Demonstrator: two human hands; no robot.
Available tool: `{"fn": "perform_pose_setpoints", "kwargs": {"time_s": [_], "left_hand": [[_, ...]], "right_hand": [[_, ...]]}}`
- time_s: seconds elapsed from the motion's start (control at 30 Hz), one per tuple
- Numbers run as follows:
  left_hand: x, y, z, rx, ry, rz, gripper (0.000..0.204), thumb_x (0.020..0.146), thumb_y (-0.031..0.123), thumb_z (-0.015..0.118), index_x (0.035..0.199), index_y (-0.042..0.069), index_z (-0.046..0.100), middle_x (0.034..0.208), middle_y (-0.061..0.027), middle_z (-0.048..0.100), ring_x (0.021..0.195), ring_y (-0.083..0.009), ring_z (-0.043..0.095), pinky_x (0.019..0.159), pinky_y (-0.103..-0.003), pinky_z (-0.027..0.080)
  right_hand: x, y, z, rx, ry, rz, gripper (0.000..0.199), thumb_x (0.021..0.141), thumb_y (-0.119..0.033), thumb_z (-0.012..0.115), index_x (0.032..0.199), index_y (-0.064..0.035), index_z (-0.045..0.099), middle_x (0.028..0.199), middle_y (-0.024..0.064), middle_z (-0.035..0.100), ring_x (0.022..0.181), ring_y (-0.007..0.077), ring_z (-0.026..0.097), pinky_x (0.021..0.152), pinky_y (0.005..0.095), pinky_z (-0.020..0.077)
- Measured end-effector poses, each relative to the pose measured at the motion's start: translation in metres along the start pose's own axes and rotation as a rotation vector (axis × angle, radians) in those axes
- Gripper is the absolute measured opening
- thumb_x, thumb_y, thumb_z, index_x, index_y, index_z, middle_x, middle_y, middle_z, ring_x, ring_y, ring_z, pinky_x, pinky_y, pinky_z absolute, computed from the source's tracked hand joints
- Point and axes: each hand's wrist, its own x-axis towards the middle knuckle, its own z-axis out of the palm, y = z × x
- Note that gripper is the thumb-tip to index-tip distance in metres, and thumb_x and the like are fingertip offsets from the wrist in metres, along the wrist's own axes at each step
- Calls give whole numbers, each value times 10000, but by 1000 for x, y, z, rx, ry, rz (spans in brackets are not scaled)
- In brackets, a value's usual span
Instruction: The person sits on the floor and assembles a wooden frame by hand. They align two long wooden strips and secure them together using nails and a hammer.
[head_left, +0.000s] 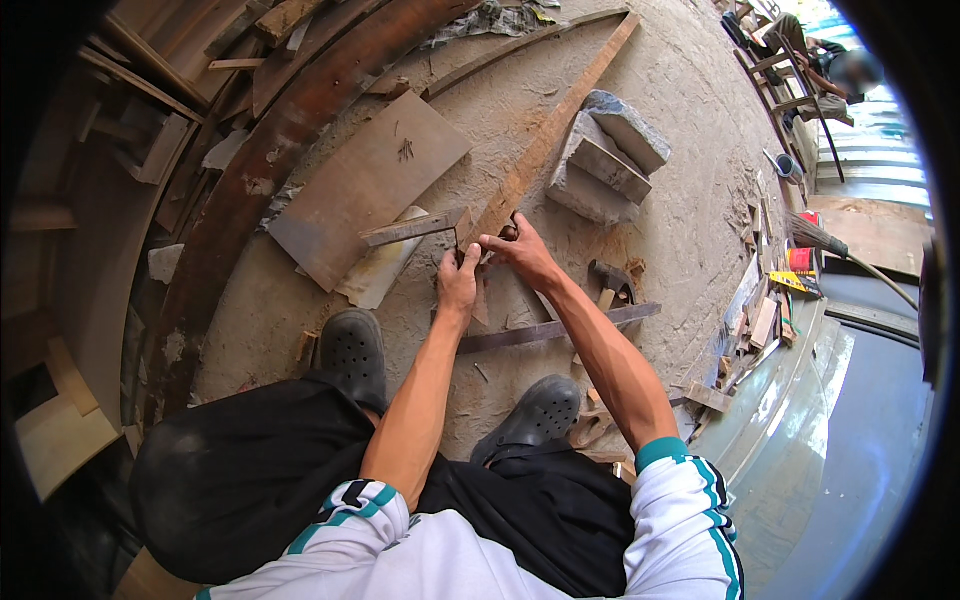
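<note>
A long wooden strip slants from the far side of the floor down to my hands. My right hand is closed around its near end, with a small dark thing I cannot make out by the fingers. My left hand pinches the same end, its thumb up against a small wood block. A short grey-brown wood piece sticks out leftward from that block; whether they are joined I cannot tell. Beside my right forearm lies a hammer, close to a dark flat bar.
Left of my hands a plywood sheet bears a small heap of nails. Stone blocks stand right of the strip. A large curved wooden beam runs along the left. Wood scraps, a broom and a seated person are rightward.
</note>
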Motion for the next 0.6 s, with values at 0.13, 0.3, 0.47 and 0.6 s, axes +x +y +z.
{"fn": "perform_pose_setpoints", "kwargs": {"time_s": [0.13,0.3,0.47,0.6], "left_hand": [[4,-4,-4,15,18,31,453,997,396,659,1255,30,591,1125,-56,676,914,-166,656,737,-328,529],[4,-3,-5,34,33,17,458,987,405,669,1239,29,596,1103,-56,670,886,-166,653,701,-329,536],[-3,15,-3,27,74,5,449,978,404,679,1209,27,600,1029,-49,655,842,-152,646,650,-314,538],[-3,39,-11,75,110,98,457,971,405,689,1196,18,599,986,-49,648,819,-140,638,646,-303,538]], "right_hand": [[1,-2,3,-15,-1,20,518,916,-103,769,1314,-32,445,1149,142,659,956,215,675,708,346,581],[7,2,-2,-59,69,25,501,958,-233,732,1332,-16,479,1149,127,665,978,229,681,717,365,576],[26,-5,-17,-755,474,-294,528,928,-189,668,1382,3,478,1175,185,632,1035,307,655,847,411,539],[41,-44,-19,-1375,520,-662,757,816,-81,627,1530,-94,373,1364,213,510,1283,367,496,1051,456,413]]}}
